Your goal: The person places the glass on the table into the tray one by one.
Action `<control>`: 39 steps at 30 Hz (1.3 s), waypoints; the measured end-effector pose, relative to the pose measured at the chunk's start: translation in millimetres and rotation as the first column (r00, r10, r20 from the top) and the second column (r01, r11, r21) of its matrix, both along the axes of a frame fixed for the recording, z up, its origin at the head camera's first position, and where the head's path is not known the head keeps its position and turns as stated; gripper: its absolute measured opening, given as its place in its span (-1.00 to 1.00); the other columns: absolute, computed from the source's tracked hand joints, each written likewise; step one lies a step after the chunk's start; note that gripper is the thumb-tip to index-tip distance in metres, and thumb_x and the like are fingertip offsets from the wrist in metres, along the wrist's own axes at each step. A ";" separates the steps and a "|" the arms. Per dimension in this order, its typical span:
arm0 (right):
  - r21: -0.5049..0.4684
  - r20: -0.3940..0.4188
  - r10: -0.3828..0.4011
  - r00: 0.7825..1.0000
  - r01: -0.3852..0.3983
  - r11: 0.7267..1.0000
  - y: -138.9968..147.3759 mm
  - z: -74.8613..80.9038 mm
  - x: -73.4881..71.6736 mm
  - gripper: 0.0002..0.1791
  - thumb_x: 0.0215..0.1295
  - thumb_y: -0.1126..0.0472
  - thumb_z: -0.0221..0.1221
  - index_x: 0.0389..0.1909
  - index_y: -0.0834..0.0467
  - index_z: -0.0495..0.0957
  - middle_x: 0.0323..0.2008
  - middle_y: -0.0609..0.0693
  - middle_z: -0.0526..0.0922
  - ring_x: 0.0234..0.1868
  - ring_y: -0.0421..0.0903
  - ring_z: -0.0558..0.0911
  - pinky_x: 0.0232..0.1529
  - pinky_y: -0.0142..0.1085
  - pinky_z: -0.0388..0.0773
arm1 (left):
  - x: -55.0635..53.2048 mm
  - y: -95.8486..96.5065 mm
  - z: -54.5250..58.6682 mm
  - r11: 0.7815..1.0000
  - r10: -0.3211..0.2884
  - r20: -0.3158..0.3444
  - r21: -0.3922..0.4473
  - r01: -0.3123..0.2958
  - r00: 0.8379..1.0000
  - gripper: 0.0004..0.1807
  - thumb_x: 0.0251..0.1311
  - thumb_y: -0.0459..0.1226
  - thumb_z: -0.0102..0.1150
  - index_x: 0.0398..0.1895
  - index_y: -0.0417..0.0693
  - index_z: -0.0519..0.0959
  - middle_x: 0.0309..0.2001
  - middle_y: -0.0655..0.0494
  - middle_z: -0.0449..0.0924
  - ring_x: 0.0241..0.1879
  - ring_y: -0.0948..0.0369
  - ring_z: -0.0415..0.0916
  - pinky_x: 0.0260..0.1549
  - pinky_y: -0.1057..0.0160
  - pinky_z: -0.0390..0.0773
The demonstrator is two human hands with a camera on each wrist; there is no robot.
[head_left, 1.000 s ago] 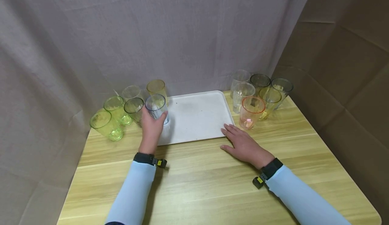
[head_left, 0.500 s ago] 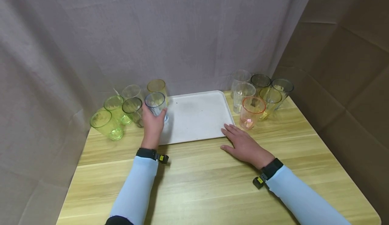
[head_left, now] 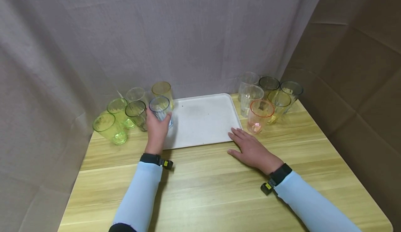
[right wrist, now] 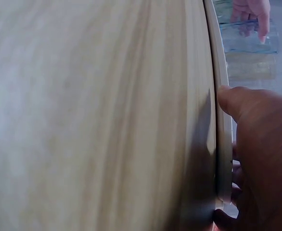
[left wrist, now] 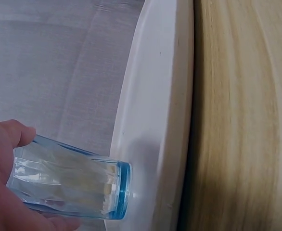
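Looking down from the head, I see the left hand (head_left: pixel 156 130) bent round the blue cup (head_left: pixel 162 110), thumb on one side and fingers on the other. I think it holds the sides so the cup stays upright and doesn't slip. The cup is at the left end of the white tray (head_left: pixel 206 120). The dark cup (head_left: pixel 134 113) is just left of it, with two green cups (head_left: pixel 109 131) farther left. A clear cup (head_left: pixel 135 93) stands behind the dark one, and a yellow cup (head_left: pixel 162 89) behind the blue one. The right hand (head_left: pixel 250 152) lies on the tray's near right corner, fingers straight and a bit spread. It has hold of no cup; maybe it rests there so the tray won't slide on the counter (head_left: pixel 200 186). The red cup (head_left: pixel 260 115) is just beside that corner, in front of some other cups (head_left: pixel 252 98).

From the left wrist, the hand is high on the blue cup, so the thick bottom pokes out toward the tray. That looks handy for setting it down flat, but I can't tell if it touches.

From the right wrist, the thumb is at the tray's near edge, and the other fingers are partly hidden
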State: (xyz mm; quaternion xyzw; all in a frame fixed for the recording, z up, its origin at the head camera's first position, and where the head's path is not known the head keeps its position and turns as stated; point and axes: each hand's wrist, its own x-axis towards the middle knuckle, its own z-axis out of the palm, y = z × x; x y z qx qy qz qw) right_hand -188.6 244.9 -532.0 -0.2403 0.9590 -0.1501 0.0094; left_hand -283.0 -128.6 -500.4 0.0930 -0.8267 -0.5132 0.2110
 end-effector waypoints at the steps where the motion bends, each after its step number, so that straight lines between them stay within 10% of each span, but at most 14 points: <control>1: 0.000 -0.001 -0.001 1.000 0.001 1.000 0.1 -0.4 0.0 -0.15 0.47 -0.25 0.16 0.59 0.17 0.28 0.61 0.15 0.16 0.58 0.17 0.09 0.52 0.15 0.15 | -0.1 0.0 -0.4 1.000 0.001 0.000 -0.002 -0.001 1.000 0.08 0.13 -0.09 0.48 0.61 -0.25 0.08 0.47 -0.33 0.29 0.46 -0.03 0.21 0.50 0.06 0.20; 20: -0.007 -0.004 -0.006 1.000 0.005 1.000 -0.6 -1.9 1.0 -0.16 0.47 -0.24 0.16 0.58 0.18 0.30 0.60 0.16 0.17 0.57 0.18 0.10 0.51 0.16 0.16 | 7.2 0.8 -7.6 0.999 -0.011 -0.007 0.053 0.011 1.000 0.09 0.12 -0.10 0.51 0.63 -0.18 0.10 0.51 -0.22 0.27 0.47 0.07 0.19 0.50 0.11 0.19; 39: 0.011 0.011 -0.010 1.000 0.010 1.000 -1.2 1.3 -0.5 -0.14 0.48 -0.26 0.14 0.59 0.17 0.27 0.61 0.14 0.14 0.59 0.17 0.08 0.52 0.15 0.15 | 93.9 -47.8 -6.9 0.997 0.004 0.004 0.081 -0.004 1.000 -0.27 0.18 -0.19 0.49 0.33 -0.29 0.38 0.25 -0.19 0.48 0.22 0.00 0.46 0.20 -0.06 0.55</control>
